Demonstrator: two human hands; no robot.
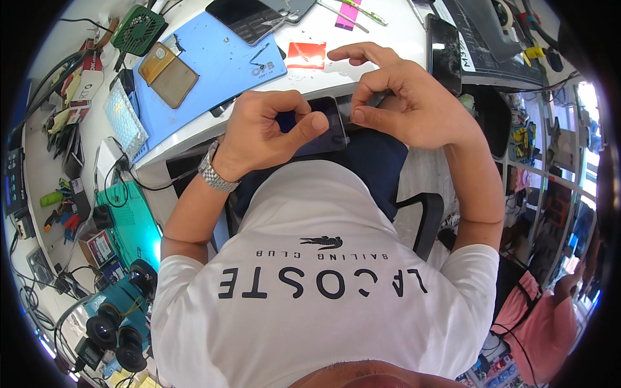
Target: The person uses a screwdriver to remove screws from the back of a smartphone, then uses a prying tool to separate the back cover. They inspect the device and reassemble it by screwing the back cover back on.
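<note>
My left hand (268, 132), with a metal watch (213, 169) at its wrist, is curled with thumb and forefinger brought together. It hovers over a dark phone (333, 126) that lies at my lap below the table edge and is partly hidden by that hand. My right hand (414, 103) pinches thumb and forefinger together just right of the phone, with another finger stretched out toward the table. Whatever either pinch holds is too small or too clear to make out. A red square sheet (306, 55) lies on the white table beyond my hands.
A blue mat (194, 48) bears an amber phone case (168, 74) and a black phone (246, 19). Another phone (444, 55) lies right, with tweezers (343, 16) at the back. A teal microscope (123, 317) stands lower left; a person in pink (540, 330) is lower right.
</note>
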